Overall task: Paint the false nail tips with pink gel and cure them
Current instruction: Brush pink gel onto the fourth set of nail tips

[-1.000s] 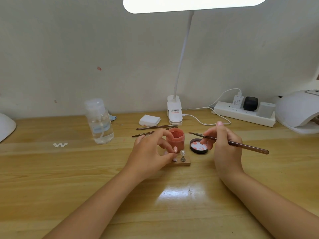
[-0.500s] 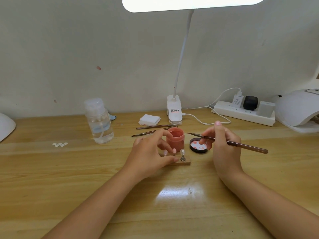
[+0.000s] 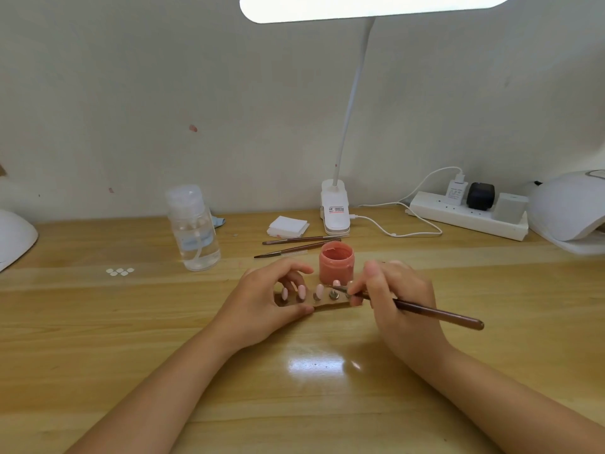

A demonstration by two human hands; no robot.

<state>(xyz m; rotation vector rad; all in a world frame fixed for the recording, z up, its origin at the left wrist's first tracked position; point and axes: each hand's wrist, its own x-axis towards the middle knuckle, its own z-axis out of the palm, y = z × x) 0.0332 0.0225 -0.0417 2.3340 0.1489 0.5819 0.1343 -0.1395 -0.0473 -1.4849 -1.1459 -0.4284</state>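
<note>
Wood-grain desk [image 3: 98, 322] fills the view, with a white curved shell [image 3: 13, 237] at its far left edge. To the right lie 5 small white oval dots [image 3: 119, 271] in a cluster, then a clear plastic pump bottle [image 3: 193, 227] holding clear liquid. A stack of white square wipes [image 3: 288, 226] sits near the wall, and 2 slim brown-handled brushes [image 3: 299, 244] lie flat just in front of it. The left hand [image 3: 262, 309] has its fingers curled, thumb pressed against the near edge of a small wooden nail-tip stand [image 3: 330, 301] and fingertips at its left end, holding it steady on the desk. Pale pink false nail tips [image 3: 301, 291] stand in a row on that stand. Directly behind it is an open round jar of pink gel [image 3: 336, 262], and beyond that the white clip-base desk lamp [image 3: 335, 211], lit overhead. The right hand [image 3: 399, 299] pinches a long dark-brown brush [image 3: 435, 314] near its front end, the bristle end lying over the stand's right side; contact with a tip cannot be made out. Farther right sit a white power strip [image 3: 468, 216] with 3 plugs and a white domed curing lamp [image 3: 569, 211].
</note>
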